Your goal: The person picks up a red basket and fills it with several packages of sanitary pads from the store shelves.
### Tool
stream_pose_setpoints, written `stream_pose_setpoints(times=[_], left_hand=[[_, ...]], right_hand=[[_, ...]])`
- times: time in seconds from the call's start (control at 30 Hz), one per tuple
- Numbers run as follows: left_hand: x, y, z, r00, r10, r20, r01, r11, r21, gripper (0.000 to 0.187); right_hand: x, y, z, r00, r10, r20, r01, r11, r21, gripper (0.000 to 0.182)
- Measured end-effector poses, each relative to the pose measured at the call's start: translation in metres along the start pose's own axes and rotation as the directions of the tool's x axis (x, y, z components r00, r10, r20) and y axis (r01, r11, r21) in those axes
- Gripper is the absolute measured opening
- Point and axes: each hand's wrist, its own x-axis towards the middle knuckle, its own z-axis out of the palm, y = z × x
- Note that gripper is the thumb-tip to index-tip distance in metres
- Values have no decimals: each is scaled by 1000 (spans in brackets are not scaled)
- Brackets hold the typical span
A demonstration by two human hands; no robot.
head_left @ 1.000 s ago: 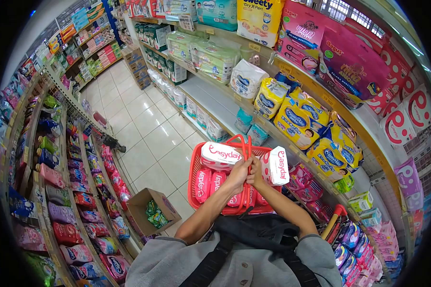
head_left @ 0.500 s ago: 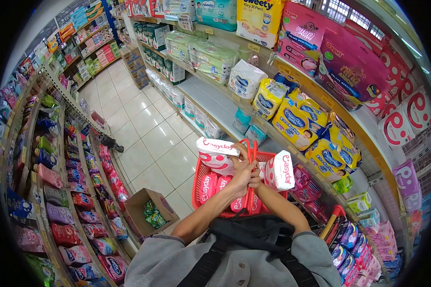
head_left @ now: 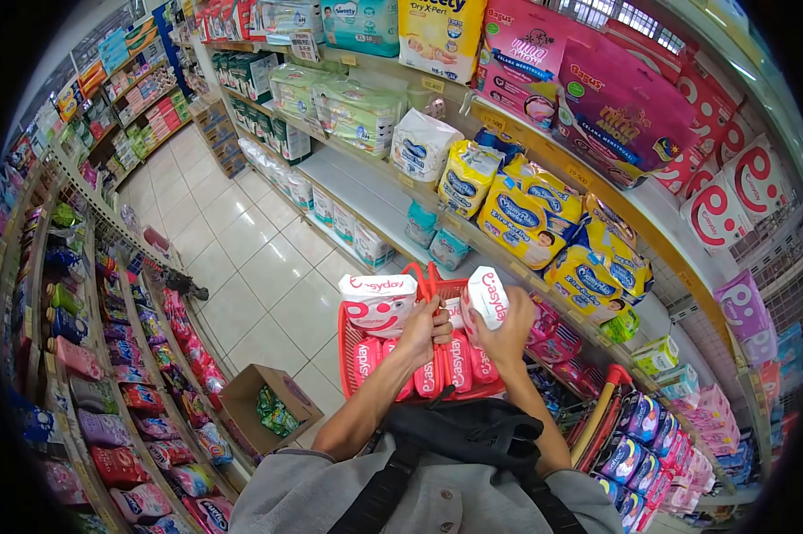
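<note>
A red shopping basket (head_left: pixel 349 331) is in front of my body. My left hand (head_left: pixel 425 333) is closed around its raised red handles (head_left: pixel 431 283). My right hand (head_left: pixel 506 331) grips a white Easyday pack (head_left: pixel 488 294) at the basket's right side, thumb on the near face. Another white Easyday pack (head_left: pixel 379 287) rests at the left end, tilted and untouched. Several smaller pink Easyday packs (head_left: pixel 456 363) fill the front of the basket. The handles and my left hand partly hide what lies in the middle.
Shelves of yellow diaper packs (head_left: pixel 515 222) run along the right. A cardboard box (head_left: pixel 241 392) with green packets stands on the tiled floor (head_left: pixel 263 307) to the left. Low shelves of colourful pouches (head_left: pixel 121 467) line the left side. A red-handled cart or basket (head_left: pixel 608 392) sits close on my right.
My right hand has left the handles and taken hold of the right-hand white pack, which now sits closer to the handles. My left hand stays on the handles. The view has shifted slightly.
</note>
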Motion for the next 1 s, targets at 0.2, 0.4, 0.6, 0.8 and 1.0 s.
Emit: stream_pose_setpoints(times=[0.2,0.4,0.6,0.8,1.0], left_hand=[[2,-4,11,999,14,-48,-13,999,29,18],[1,-9,12,996,18,-86,-13,998,67,15],[5,2,5,996,51,-73,-42,993,111,12],[8,3,3,989,92,-114,-66,974,216,12],[6,9,25,993,75,-87,-44,949,313,17]], right_hand=[[-25,20,14,610,531,588,-667,744,20,90],[-33,10,8,655,504,563,-548,830,-106,82],[-33,5,-11,818,447,363,-503,861,73,71],[-3,14,-55,678,461,573,-702,636,320,63],[-14,33,-14,567,239,788,-777,471,417,56]])
